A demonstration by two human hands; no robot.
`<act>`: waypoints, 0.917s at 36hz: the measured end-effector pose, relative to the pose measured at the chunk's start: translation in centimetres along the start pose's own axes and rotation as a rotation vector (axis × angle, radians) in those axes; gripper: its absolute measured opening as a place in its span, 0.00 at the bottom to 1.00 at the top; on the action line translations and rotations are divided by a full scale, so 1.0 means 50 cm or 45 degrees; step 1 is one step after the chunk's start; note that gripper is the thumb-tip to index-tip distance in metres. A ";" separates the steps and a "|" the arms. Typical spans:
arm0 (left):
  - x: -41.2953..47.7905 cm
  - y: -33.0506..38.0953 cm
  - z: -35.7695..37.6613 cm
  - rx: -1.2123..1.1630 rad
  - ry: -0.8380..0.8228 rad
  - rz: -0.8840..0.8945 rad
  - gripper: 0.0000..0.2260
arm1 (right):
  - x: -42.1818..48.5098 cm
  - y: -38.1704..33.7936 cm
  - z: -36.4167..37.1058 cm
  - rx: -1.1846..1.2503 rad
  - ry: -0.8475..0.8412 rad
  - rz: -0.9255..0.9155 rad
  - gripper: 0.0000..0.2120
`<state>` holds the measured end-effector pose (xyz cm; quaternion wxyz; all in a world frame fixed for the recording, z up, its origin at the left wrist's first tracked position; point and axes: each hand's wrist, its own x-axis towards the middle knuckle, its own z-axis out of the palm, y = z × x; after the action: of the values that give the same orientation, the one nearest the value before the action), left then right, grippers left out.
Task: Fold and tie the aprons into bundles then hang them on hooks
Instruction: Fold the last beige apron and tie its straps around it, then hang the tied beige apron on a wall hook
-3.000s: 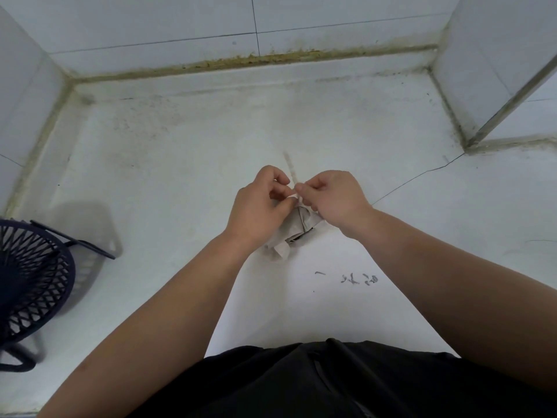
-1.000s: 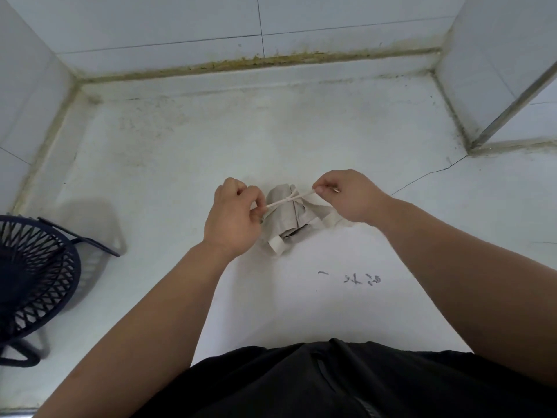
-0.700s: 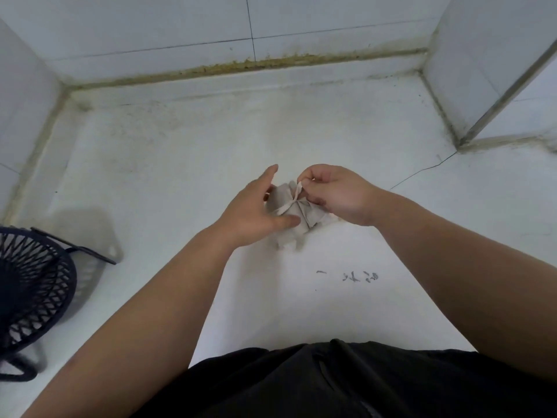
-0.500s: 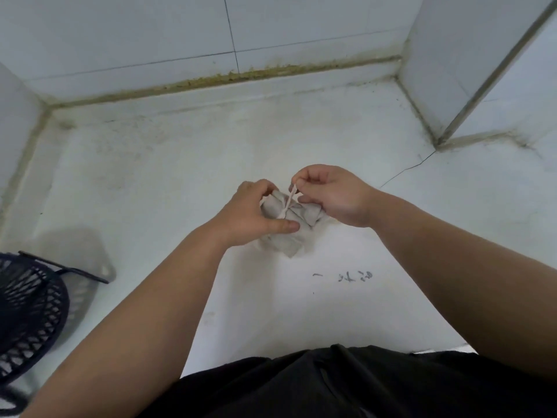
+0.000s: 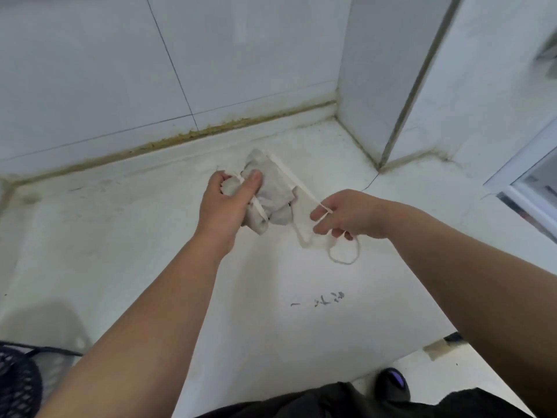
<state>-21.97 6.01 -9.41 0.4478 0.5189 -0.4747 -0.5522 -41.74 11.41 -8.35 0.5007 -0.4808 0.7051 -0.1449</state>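
Head view: left hand (image 5: 224,206) clenches the apron bundle (image 5: 275,188); right hand (image 5: 349,214) seemingly pinches its loose strap (image 5: 304,191) alongside.

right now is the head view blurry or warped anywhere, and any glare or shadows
Head view: soft even light, no glare, faint shadows on the white surface under both arms; head view: motion blur, worst at the upper right edge, softening the apron bundle in the left hand and the strap in the right hand; head view: wide-angle lens slants the wall edges.
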 end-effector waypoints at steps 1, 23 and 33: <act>-0.001 0.003 0.012 0.006 0.043 0.023 0.11 | -0.003 0.009 -0.017 -0.035 0.139 0.000 0.05; -0.157 0.146 0.571 0.264 -0.515 0.241 0.10 | -0.233 0.201 -0.481 0.673 0.529 -0.505 0.07; -0.189 0.249 0.750 -0.144 -0.331 0.160 0.07 | -0.346 0.307 -0.678 1.028 0.473 -0.465 0.11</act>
<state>-58.83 15.71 4.70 0.4449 0.3861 -0.5284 -0.6114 -77.97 23.85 6.40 0.4791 -0.3300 0.5740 -0.5762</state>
